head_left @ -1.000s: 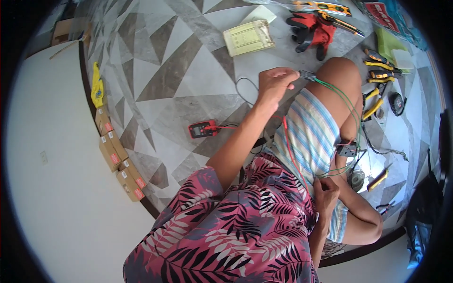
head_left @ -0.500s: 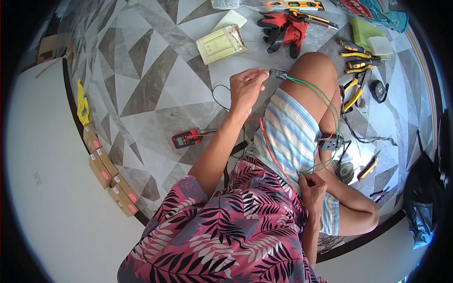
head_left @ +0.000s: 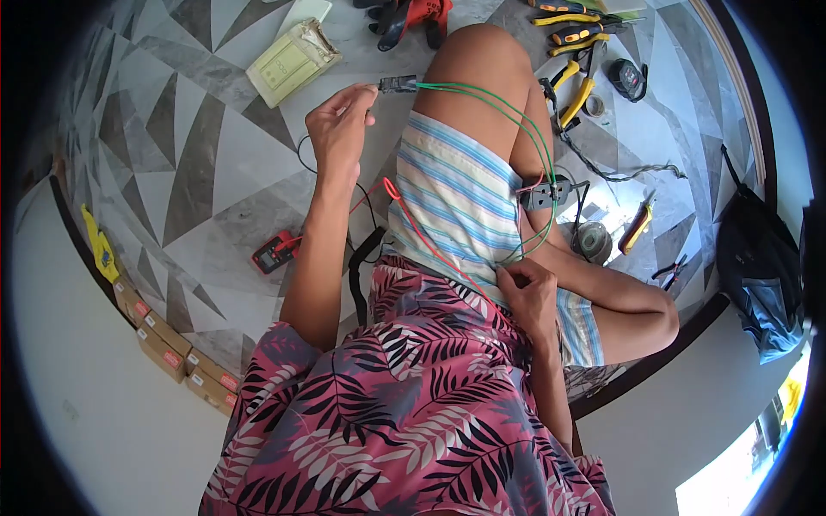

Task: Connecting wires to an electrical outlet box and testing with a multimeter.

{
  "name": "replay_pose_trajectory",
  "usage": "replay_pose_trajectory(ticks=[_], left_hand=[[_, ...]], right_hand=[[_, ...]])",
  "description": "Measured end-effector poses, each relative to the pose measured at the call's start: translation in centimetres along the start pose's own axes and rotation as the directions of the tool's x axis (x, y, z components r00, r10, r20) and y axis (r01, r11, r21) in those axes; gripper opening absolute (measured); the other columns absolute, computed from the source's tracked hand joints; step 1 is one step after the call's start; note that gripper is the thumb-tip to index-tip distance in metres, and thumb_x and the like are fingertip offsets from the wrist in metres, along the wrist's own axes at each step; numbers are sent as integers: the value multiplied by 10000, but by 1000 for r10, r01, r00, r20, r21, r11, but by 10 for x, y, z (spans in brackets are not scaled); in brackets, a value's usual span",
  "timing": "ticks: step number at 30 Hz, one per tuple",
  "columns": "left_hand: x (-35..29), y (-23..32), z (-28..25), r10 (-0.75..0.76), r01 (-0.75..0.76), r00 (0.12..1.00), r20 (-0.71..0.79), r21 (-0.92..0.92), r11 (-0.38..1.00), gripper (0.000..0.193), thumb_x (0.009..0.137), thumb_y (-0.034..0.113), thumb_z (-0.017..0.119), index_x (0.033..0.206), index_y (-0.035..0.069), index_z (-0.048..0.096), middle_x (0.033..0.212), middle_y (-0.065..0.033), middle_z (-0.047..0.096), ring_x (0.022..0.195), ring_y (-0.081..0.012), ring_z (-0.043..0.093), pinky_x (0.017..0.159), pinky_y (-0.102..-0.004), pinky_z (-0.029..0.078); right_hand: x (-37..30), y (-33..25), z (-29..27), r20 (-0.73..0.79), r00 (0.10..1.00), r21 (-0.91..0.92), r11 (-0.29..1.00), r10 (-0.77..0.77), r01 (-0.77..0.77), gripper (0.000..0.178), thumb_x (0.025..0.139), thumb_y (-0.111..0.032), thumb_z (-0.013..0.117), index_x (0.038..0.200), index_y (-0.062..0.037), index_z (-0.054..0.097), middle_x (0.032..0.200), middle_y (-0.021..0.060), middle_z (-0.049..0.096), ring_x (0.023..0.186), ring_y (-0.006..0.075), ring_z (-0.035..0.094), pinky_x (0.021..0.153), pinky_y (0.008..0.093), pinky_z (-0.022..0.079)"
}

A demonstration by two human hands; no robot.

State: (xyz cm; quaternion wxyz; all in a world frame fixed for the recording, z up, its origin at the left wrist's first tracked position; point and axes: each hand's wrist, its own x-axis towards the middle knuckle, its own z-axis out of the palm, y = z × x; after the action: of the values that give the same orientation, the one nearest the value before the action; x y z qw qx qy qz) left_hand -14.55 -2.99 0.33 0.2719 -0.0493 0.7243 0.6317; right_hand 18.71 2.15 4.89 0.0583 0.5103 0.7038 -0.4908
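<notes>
Green wires point(head_left: 508, 110) leave one end of a dark connector point(head_left: 398, 84), the small block raised at the fingertips of the left hand point(head_left: 338, 127). As seen by an onlooker in the room, the connector's long axis runs crosswise to the seated person, nearly level: the wire end points to the person's right, the opposite end back toward the left hand. The connector lies just right of that hand, touching its fingertips, beside the bare thigh point(head_left: 469, 64). The left thumb and forefinger pinch its near end. From there the wires arch rightward, away from the left hand, then curve down and back toward the right hand point(head_left: 531, 297). This hand is curled at the lap, thumb and forefinger close together beside the wires' lower end; whether they grip a wire cannot be told. A red lead point(head_left: 426, 236) crosses the striped shorts point(head_left: 456, 189) between the two hands. Beyond the right hand sits a black outlet block point(head_left: 542, 193), the green wires passing across it; farther to that hand's right lie yellow-handled pliers point(head_left: 637, 227). Nearer the body than the left hand, and to its left, rests a red multimeter point(head_left: 275, 253). Ahead and left of it lies a pale yellow-green packet point(head_left: 292, 64).
</notes>
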Motion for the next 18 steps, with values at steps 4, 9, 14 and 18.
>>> replay_pose_trajectory(ticks=[4, 9, 14, 18], left_hand=[[-1, 1, 0, -16, 16, 1000, -13, -3, 1000, 202, 832, 142, 770, 965, -9, 759, 862, -11, 701, 678, -77, 557, 654, -224, 468], [-1, -1, -2, -18, 18, 1000, 1, -18, 1000, 199, 832, 138, 773, 962, -11, 753, 859, -10, 696, 677, -77, 556, 655, -224, 469], [0, 0, -1, -7, 7, 1000, 4, -27, 1000, 196, 832, 136, 774, 958, -12, 751, 867, -14, 697, 685, -75, 560, 652, -224, 467], [-1, 3, 0, -13, 12, 1000, -20, -23, 1000, 193, 833, 129, 773, 958, -16, 751, 863, -14, 699, 687, -73, 560, 652, -223, 465]], right_hand=[[2, -2, -9, 50, 999, 50, 999, -2, 0, 166, 850, -112, 753, 857, 51, 723, 702, 114, 676, 625, 137, 626, 601, 299, 485], [7, 18, -20, 165, 983, 223, 968, 81, -118, 152, 869, -99, 743, 922, 44, 741, 761, 66, 693, 684, 82, 608, 627, 269, 485], [10, 10, -15, 77, 996, 112, 993, 38, -47, 135, 854, -75, 731, 921, 42, 742, 772, 91, 701, 680, 103, 632, 636, 266, 494], [4, 1, -15, -30, 998, 4, 999, -47, 47, 138, 835, -73, 747, 917, 38, 744, 798, 119, 717, 681, 146, 669, 643, 286, 514]])
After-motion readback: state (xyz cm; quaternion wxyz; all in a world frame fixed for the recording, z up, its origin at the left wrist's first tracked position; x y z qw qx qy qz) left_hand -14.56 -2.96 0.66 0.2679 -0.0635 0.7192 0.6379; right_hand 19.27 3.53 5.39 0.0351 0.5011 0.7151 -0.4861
